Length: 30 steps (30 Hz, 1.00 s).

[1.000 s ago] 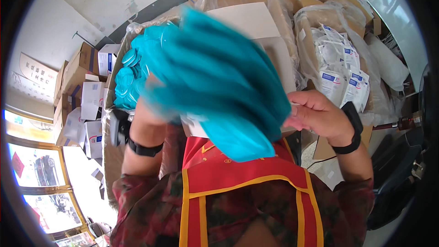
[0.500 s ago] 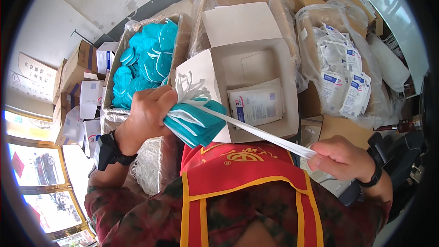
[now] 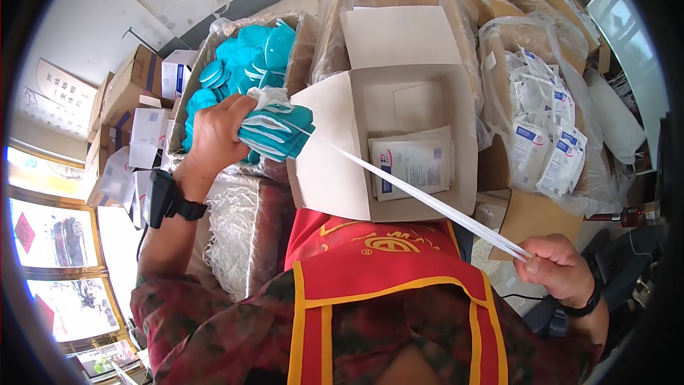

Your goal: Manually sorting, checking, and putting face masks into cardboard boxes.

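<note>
My left hand (image 3: pixel 216 134) is closed round a bundle of teal face masks (image 3: pixel 274 133) with white edges, and bunched white ear straps stick out above its grip. From the bundle a band of white elastic straps (image 3: pixel 420 194) runs taut across to my right hand (image 3: pixel 559 267). The fingers of that hand are pinched on the straps' far end. Below the straps stands an open white carton (image 3: pixel 420 93) with its flaps folded out. White printed packets (image 3: pixel 413 164) lie inside it. The bundle is close to the carton's left flap.
Loose teal masks (image 3: pixel 249 53) fill a plastic-lined box behind my left hand. A bag of white straps (image 3: pixel 239 239) lies nearer. At right, a lined box (image 3: pixel 491 46) holds more packets (image 3: pixel 545 121). Stacked cartons (image 3: pixel 125 89) stand far left; a lined box (image 3: pixel 331 32) stands behind the white carton.
My hands have moved farther apart, the left one up and the right one outward and down. The straps between them are stretched longer. The view has shifted slightly.
</note>
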Motion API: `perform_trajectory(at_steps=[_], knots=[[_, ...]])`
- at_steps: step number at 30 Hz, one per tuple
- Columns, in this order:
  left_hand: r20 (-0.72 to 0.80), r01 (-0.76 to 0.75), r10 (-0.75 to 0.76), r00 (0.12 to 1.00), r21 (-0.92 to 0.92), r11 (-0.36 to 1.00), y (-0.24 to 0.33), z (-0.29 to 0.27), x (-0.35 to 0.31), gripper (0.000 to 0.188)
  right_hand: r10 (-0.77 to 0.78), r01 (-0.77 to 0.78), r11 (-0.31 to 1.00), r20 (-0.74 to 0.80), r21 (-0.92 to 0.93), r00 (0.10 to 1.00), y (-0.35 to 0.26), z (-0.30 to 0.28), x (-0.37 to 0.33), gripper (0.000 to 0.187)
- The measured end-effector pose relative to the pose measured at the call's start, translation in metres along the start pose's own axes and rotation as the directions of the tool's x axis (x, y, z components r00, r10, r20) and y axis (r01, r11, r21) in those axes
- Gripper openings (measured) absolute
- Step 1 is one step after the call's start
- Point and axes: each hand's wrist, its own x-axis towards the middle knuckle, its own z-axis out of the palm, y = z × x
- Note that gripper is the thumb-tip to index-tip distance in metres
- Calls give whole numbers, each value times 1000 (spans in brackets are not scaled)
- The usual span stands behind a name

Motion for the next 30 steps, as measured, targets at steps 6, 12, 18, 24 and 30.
perform_trajectory(at_steps=[6,12,18,24,30], knots=[[-5,36,-36,999,19,999,-12,11,-11,33,-23,24,999,-20,21,1000,5,-2,-6,29],[-12,18,-18,1000,11,1000,3,14,-6,34,-180,187,976,-72,115,981,16,-3,0,33],[28,-162,166,986,-115,980,60,0,17,36,-204,221,860,-89,459,975,25,4,56,36],[15,-226,229,973,-106,968,81,-10,24,30,-222,176,842,30,511,975,24,3,87,27],[-157,-456,431,888,-193,869,88,-4,28,33,-327,251,794,41,554,944,36,5,98,24]])
